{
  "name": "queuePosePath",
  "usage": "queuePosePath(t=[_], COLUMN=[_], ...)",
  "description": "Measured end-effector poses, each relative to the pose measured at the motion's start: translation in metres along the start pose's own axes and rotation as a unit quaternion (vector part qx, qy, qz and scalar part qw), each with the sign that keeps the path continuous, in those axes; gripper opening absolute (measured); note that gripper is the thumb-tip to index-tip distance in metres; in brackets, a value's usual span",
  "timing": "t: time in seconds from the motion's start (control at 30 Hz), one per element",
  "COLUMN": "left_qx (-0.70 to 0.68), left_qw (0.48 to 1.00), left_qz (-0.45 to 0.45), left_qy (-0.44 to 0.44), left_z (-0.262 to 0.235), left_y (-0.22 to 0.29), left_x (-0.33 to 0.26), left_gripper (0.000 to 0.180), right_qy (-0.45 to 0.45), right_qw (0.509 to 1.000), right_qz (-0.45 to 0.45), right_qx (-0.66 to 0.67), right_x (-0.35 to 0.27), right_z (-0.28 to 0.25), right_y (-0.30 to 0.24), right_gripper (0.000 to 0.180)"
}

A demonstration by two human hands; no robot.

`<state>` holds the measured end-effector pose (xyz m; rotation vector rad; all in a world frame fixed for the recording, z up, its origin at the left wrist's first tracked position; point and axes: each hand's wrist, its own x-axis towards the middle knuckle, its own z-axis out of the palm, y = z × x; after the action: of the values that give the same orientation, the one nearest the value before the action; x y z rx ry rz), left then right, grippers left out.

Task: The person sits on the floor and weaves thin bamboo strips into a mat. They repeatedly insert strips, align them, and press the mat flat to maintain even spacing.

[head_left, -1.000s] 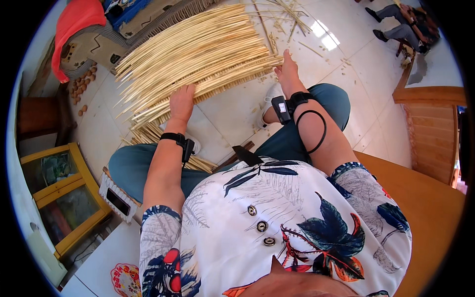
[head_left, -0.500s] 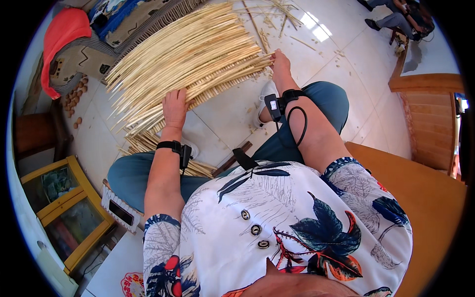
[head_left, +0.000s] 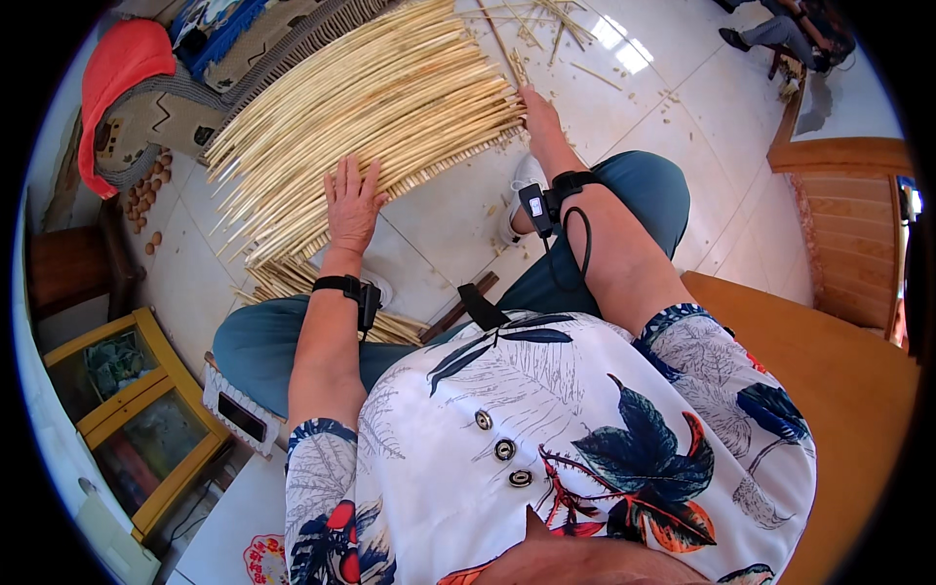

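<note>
My left hand [head_left: 351,200] lies flat, fingers spread, on the fanned bundle of pale reed stalks [head_left: 370,117]; their long axis runs from lower left to upper right, toward my right hand [head_left: 539,115], which grips their ends.

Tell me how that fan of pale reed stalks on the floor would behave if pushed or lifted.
The reed stalks look thin, long and loose, so they would likely slide apart rather than move as one. The left hand rests flat on them; lifted singly, they probably flex. Broken bits nearby hint at brittleness.
</note>
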<state>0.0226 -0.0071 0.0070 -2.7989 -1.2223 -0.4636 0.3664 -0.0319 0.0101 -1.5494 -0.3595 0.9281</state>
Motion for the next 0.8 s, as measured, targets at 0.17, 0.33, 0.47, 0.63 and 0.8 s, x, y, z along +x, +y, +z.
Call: queuePosePath(t=[0.17,0.33,0.47,0.63,0.8], left_qx=[0.016,0.013,0.023,0.027,0.026], left_qw=[0.999,1.0,0.999,0.999,0.999], left_qz=[0.007,0.009,0.003,-0.005,-0.009], left_qy=[-0.026,-0.025,-0.023,-0.026,-0.016], left_z=[0.0,0.002,0.003,0.001,0.008], left_y=[0.001,0.007,0.008,0.011,0.008], left_x=[0.003,0.005,0.005,0.005,0.006], left_gripper=[0.063,0.064,0.064,0.063,0.064], right_qy=[-0.003,-0.02,-0.043,0.07,0.034], right_qw=[0.998,0.997,0.996,0.985,0.886], right_qz=[-0.047,-0.066,-0.078,-0.128,-0.189], right_qx=[-0.041,-0.027,-0.029,-0.087,-0.421], right_x=[-0.006,-0.006,-0.004,0.0,-0.002], right_z=[0.007,0.005,0.006,0.004,-0.012], right_y=[0.001,0.004,0.009,0.011,0.003], right_gripper=[0.042,0.045,0.046,0.044,0.033])
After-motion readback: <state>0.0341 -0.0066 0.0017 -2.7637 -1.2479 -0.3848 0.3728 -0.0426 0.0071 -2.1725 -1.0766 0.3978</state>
